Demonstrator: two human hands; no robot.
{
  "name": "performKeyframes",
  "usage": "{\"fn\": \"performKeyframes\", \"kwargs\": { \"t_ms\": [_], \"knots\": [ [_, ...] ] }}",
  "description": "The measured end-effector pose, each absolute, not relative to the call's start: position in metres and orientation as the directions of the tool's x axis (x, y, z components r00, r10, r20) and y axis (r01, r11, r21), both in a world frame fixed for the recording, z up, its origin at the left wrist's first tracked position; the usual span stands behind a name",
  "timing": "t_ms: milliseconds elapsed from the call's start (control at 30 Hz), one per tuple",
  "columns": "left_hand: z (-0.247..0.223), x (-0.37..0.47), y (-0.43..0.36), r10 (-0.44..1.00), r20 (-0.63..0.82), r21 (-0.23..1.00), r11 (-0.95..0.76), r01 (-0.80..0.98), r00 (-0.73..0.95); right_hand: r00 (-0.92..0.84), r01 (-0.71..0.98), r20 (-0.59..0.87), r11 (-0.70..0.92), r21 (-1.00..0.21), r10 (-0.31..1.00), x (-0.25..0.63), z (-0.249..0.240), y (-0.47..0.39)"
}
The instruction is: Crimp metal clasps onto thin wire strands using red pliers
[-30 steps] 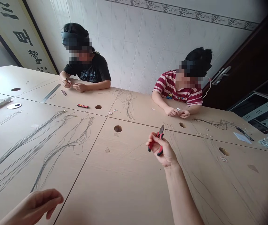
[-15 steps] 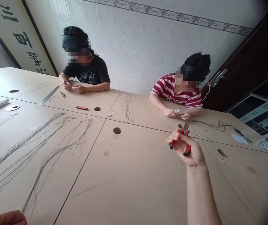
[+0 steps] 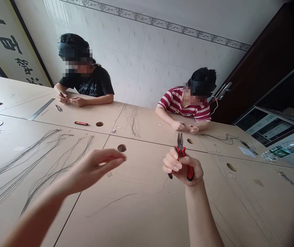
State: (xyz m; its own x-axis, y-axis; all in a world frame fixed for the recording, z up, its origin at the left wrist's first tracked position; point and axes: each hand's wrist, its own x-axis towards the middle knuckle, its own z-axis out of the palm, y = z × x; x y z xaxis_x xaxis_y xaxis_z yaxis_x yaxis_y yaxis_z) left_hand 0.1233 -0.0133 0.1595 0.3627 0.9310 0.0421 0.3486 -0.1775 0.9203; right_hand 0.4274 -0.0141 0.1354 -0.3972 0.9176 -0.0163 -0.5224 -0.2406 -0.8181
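Observation:
My right hand (image 3: 184, 168) is wrapped around the red-and-black handles of a pair of pliers (image 3: 180, 140), whose metal jaws point up. A thin dark cord (image 3: 165, 185) hangs just below this hand; whether the fingers hold it, I cannot tell. My left hand (image 3: 98, 168), slightly blurred, hovers above the table to the left, fingers stretched toward the right hand and a gap between thumb and fingers. No object shows in it. Bundles of dark cords (image 3: 34, 154) with small metal ends lie beside and beneath my left arm. Another thin cord (image 3: 108, 204) lies in front of me.
Across the table (image 3: 142, 226) sit two people, one in a black shirt (image 3: 93, 84), one in a striped shirt (image 3: 178, 99), both handling small items. A steel ruler (image 3: 41, 109), a red-and-black case (image 3: 81, 123), a plastic bottle (image 3: 285, 149) and round table holes (image 3: 121, 148) are around.
My left hand has come up from the bottom left corner toward the middle, leaving the cord bundle's near end. My right hand has turned the pliers more upright. The view has shifted.

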Motion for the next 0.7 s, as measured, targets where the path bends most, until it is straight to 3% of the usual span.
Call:
{"fn": "performKeyframes", "kwargs": {
  "t_ms": [100, 233, 467, 700],
  "knots": [
    [0.152, 0.182, 0.009, 0.840, 0.081, 0.960, -0.211, 0.186, 0.536, -0.431, -0.522, 0.002, -0.248, -0.816, 0.902, 0.419, 0.134, -0.010],
    [0.142, 0.219, 0.017, 0.785, 0.023, 1.000, -0.027, -0.003, 0.620, -0.432, -0.545, 0.033, -0.232, -0.806, 0.901, 0.413, 0.129, -0.004],
    [0.137, 0.226, 0.024, 0.823, 0.002, 0.976, 0.121, -0.180, 0.569, -0.367, -0.614, 0.063, -0.191, -0.766, 0.928, 0.410, 0.118, 0.004],
    [0.136, 0.221, 0.026, 0.889, 0.035, 0.980, 0.060, -0.192, 0.456, -0.410, -0.583, 0.079, -0.195, -0.789, 0.908, 0.406, 0.110, 0.005]
  ]
}}
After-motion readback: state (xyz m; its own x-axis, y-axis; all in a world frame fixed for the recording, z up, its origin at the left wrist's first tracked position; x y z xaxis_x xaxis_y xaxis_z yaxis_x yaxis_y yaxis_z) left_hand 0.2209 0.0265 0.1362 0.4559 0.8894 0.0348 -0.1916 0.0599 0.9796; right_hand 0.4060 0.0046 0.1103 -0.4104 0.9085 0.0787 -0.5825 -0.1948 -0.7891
